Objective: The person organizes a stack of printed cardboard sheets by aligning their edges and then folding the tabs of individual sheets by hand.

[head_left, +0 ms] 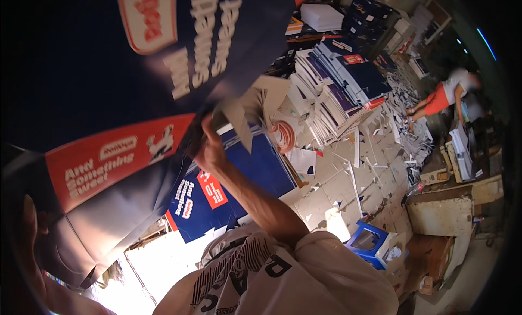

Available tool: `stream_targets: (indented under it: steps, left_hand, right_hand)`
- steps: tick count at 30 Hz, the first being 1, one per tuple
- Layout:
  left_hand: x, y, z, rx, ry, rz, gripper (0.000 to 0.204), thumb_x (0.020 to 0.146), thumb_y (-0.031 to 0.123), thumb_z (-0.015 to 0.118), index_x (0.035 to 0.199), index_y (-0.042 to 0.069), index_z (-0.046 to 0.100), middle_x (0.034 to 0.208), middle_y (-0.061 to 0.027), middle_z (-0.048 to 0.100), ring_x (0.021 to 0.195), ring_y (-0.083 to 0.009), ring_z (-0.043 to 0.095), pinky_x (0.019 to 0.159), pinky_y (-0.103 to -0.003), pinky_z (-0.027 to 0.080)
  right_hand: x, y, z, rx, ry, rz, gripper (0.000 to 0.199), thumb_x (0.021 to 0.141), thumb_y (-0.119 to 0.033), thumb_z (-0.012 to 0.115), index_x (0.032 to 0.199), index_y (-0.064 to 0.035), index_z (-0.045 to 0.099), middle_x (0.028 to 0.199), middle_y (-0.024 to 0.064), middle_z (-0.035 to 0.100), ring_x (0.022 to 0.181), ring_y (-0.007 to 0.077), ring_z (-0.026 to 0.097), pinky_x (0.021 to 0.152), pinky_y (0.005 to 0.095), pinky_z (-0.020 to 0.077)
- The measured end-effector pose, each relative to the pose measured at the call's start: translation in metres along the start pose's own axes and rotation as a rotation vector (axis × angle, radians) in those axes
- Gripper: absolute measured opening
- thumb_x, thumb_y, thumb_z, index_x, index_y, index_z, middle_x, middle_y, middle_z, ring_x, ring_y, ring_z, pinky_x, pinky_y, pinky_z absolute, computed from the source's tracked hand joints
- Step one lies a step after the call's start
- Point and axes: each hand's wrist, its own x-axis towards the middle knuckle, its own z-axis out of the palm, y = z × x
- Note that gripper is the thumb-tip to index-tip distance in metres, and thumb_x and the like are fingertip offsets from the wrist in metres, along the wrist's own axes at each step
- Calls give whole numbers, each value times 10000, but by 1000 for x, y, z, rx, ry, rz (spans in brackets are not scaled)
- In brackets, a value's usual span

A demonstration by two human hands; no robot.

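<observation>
A large dark blue cardboard sheet [109,92] with a red printed panel and pale lettering fills the upper left, raised and tilted close to me. My right hand [209,149] is closed on its right edge; the sheet hides part of the fingers. On the far left, my left hand [31,222] grips the sheet's lower left side, in shadow and partly hidden. Beneath the right forearm lies a pile of similar blue printed sheets [255,165]. A torn brown cardboard piece [266,97] sticks up just beyond the right hand.
Stacked printed sheets [337,108] stand on the tiled floor ahead. Paper offcuts [402,108] litter the floor. A blue box with a dark window [370,243] sits right of me, near a wooden bench [443,214]. Another person [443,97] bends over at the far right.
</observation>
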Motion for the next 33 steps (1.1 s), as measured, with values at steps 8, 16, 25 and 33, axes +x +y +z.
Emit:
stream_targets:
  steps: [8, 16, 25, 33]
  left_hand:
    - [-34, -93, -28, -275, 328, -299, 496, 856, 177, 747, 1215, -36, 478, 866, -157, 675, 759, -191, 689, 740, -338, 570]
    - [-125, -157, 143, -667, 301, -735, 362, 945, 292, 660, 1132, -15, 618, 1042, -50, 596, 887, -118, 533, 826, -304, 430]
    - [-230, -150, 268, -935, -214, -1170, 454, 991, 361, 547, 1169, -53, 601, 1060, -171, 686, 999, -220, 660, 1003, -432, 484]
    - [-168, -65, 166, 239, 83, -88, 688, 610, 178, 925, 1164, 54, 536, 1074, -107, 607, 995, -298, 544, 904, -432, 388]
  right_hand:
    - [43, -61, 106, -574, 178, 42, 393, 836, -316, 755, 1158, -107, 669, 1139, 39, 679, 1059, 142, 631, 937, 300, 490]
    - [62, -122, 173, -1421, -111, -80, 829, 561, -550, 897, 1098, 33, 655, 1139, 140, 651, 1131, 218, 587, 1043, 350, 382]
    - [54, -72, 136, -2137, -484, 79, 646, 660, -528, 790, 1039, -23, 653, 1039, 159, 648, 990, 293, 617, 868, 388, 479]
    - [-9, 4, 60, -2370, -841, 280, 424, 826, -436, 683, 1008, -56, 632, 990, 162, 656, 954, 328, 621, 830, 449, 485]
